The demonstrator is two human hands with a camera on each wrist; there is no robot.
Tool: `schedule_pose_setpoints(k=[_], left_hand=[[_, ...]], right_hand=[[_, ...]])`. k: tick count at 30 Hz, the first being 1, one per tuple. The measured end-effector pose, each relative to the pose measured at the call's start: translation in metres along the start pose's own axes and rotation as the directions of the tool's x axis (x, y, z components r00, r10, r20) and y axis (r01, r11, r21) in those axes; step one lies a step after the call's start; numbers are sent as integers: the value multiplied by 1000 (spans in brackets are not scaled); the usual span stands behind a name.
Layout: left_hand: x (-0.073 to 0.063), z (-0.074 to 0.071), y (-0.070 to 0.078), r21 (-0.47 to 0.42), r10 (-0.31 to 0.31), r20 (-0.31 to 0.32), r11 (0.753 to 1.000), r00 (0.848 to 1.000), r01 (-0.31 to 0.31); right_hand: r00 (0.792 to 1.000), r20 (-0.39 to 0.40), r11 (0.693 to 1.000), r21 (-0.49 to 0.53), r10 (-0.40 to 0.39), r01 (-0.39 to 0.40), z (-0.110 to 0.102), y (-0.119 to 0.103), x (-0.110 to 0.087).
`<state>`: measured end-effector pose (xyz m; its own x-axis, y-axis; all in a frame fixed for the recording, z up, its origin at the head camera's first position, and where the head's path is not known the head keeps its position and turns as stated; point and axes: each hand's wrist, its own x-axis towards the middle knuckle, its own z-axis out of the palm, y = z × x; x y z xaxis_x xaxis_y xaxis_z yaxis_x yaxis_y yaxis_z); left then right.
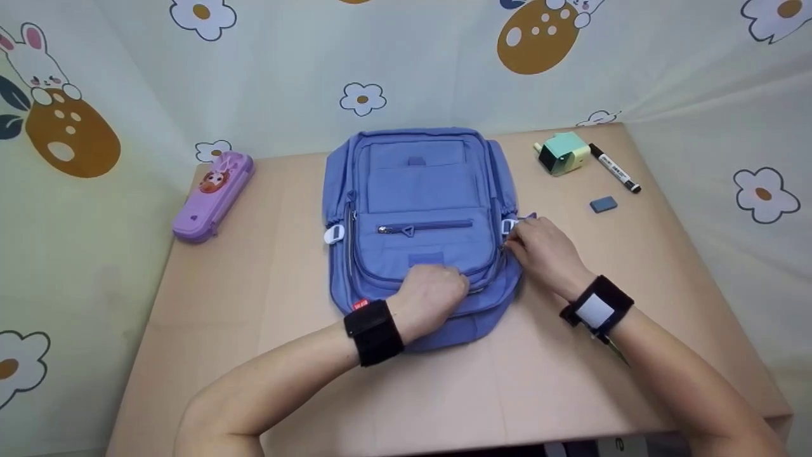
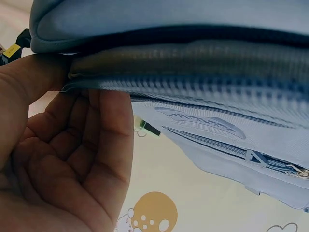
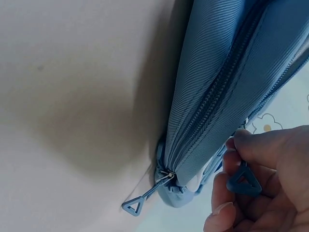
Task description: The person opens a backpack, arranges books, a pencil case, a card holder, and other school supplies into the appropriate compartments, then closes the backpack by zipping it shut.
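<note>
A blue backpack (image 1: 415, 187) lies front side up on the table (image 1: 279, 273). My left hand (image 1: 431, 295) is at its lower front, thumb and fingers pinching the zippered edge (image 2: 193, 92) of the front compartment, which gapes there. At the bag's right side my right hand (image 1: 549, 251) pinches a zipper; its triangular pull (image 3: 245, 183) hangs against the curled fingers. A second zipper pull (image 3: 133, 206) dangles free beside that hand, at the end of another zipper track (image 3: 212, 96). Across the front pocket runs a short horizontal zipper (image 1: 438, 226).
A purple pencil case (image 1: 212, 200) lies at the back left. Toward the back right are a green pencil sharpener (image 1: 563, 153), a marker (image 1: 615, 168) and a small blue eraser (image 1: 603, 204). Patterned curtain (image 1: 431, 70) stands behind the table and along both sides.
</note>
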<state>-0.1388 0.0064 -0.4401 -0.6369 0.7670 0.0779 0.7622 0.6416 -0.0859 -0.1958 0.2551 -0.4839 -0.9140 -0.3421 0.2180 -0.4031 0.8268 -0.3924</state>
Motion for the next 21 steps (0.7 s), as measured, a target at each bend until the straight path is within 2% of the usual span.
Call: schedule_pose_setpoints(k=[6,21], left_hand=[[0,1,0,-25,-14,14,1000,1000,15],[2,4,0,-33,-29,40,999,999,31]], right_hand=[[1000,7,1000,5,12,-12,-4,1,-2],[999,6,999,-23,-33,34,-3,3,-3]])
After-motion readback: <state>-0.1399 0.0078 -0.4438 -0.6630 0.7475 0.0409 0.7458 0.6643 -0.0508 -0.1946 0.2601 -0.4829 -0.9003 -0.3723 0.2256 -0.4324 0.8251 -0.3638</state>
